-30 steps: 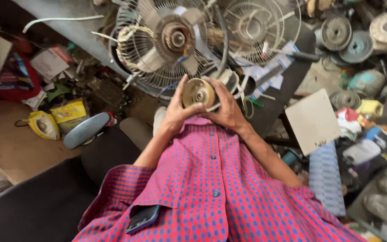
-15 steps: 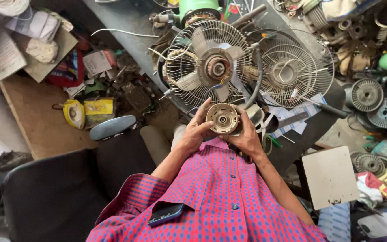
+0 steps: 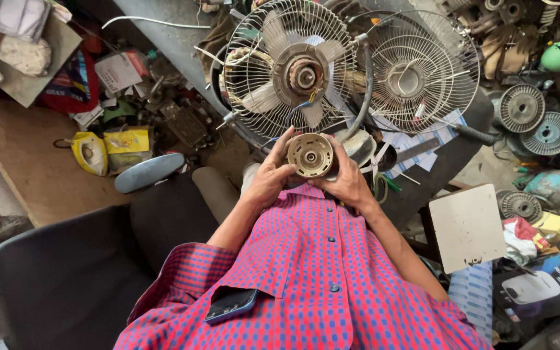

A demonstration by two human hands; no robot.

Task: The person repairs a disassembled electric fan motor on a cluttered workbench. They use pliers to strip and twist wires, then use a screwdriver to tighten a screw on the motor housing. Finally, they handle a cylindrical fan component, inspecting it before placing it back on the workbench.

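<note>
Two hands cup a round beige fan motor housing [image 3: 310, 155] in front of the chest: the left hand [image 3: 269, 176] wraps its fingers around the near-left rim with the thumb against the edge, and the right hand [image 3: 347, 183] grips the right side and back, so both are clenched on it. It is held face-up toward the camera, its ribbed end and centre hub turned into view, seemingly so the face can be looked over. Just beyond it a caged fan with pale blades [image 3: 291, 71] leans on the grey bench [image 3: 170, 39], with loose coloured wires hanging from its hub toward the housing. A second empty wire guard [image 3: 416, 71] stands beside it. Scattered motor parts [image 3: 533, 120] crowd the right, a white board [image 3: 468, 227] lies near the right elbow, and yellow packets [image 3: 108, 150] sit left. A phone [image 3: 231, 304] rests in the shirt pocket.
</note>
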